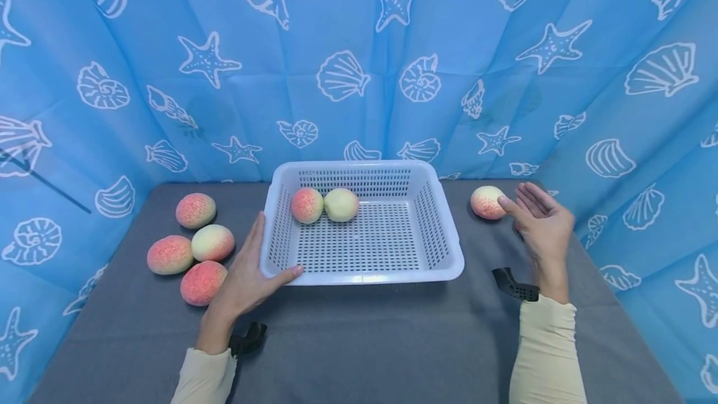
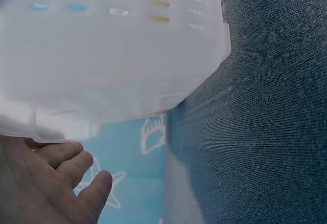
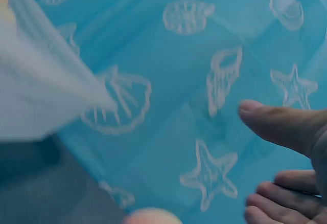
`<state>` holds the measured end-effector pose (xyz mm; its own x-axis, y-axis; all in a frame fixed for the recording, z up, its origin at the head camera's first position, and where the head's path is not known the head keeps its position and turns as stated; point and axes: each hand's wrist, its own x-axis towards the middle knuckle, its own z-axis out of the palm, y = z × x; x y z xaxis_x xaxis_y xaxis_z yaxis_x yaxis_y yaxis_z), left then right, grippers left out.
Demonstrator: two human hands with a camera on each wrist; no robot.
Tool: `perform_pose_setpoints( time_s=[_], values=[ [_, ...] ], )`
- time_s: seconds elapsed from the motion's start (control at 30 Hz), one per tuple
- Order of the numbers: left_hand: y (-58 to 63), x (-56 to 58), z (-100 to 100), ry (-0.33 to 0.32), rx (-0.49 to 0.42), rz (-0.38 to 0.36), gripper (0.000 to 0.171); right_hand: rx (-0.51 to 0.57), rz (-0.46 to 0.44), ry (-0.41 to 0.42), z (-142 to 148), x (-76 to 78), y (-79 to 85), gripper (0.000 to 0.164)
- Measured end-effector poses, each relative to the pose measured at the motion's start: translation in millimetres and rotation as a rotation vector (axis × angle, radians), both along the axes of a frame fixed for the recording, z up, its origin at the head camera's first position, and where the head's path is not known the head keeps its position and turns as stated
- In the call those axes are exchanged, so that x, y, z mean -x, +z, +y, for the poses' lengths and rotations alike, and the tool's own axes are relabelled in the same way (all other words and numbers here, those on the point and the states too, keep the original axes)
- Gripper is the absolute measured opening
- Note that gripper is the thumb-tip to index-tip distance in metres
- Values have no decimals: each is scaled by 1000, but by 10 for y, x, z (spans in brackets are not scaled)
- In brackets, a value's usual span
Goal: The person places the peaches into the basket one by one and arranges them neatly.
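Observation:
My left hand [image 1: 244, 279] holds the near-left corner of a white plastic basket [image 1: 361, 278], its thumb over the rim and its fingers along the outer side. The left wrist view shows those fingers by the basket wall [image 2: 102, 60]. Two peaches [image 1: 306, 206] lie side by side inside, towards the left. To the right of the basket, my right hand [image 1: 543, 226] hovers with fingers extended and thumb apart, holding nothing. A pink-and-cream peach [image 1: 487, 202] lies just left of its thumb. Behind this hand another reddish peach [image 1: 518, 228] is mostly hidden.
Several peaches [image 1: 195, 211] lie grouped on the grey tablecloth [image 1: 359, 341] left of the basket, close to my left hand. A blue curtain [image 1: 348, 117] with white shells and starfish hangs behind and beside the table. Black camera mounts [image 1: 516, 285] sit at both wrists.

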<state>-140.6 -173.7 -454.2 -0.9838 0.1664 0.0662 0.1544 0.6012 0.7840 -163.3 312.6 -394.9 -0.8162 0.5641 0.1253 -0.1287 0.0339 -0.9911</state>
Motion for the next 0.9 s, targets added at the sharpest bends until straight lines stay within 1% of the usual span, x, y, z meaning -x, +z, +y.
perform_pose_setpoints(
  time_s=[0.07, 0.13, 0.2, 0.3, 0.4, 0.5, 0.63, 0.67, 0.73, 0.9],
  values=[
    [1, -1, -3, -3, -1, 1, 124, -17, 8, -76, 89, 2, -68, 70],
    [-2, 4, -3, -3, -7, 3, 124, -71, 17, -151, 179, 5, -138, 73],
    [-2, 7, -4, -2, -6, 5, 124, -99, 22, -218, 262, 5, -210, 76],
    [1, 10, -5, 2, -6, 2, 125, -192, -1, -314, 370, -11, -322, 79],
    [7, 3, -3, 2, -1, -7, 125, -240, -47, -370, 450, -29, -436, 82],
    [9, -5, -6, 3, -3, -15, 125, -257, -129, -388, 500, -10, -550, 84],
    [6, -8, -9, 9, 2, -19, 125, -243, -235, -378, 531, 42, -712, 88],
    [5, -8, -8, 11, 3, -18, 125, -243, -246, -379, 532, 56, -752, 89],
    [8, -9, -8, 11, 4, -17, 125, -255, -250, -382, 523, 76, -826, 84],
    [19, -4, 1, 2, -8, -7, 124, -304, -216, -417, 503, 105, -958, 64]
  ],
)
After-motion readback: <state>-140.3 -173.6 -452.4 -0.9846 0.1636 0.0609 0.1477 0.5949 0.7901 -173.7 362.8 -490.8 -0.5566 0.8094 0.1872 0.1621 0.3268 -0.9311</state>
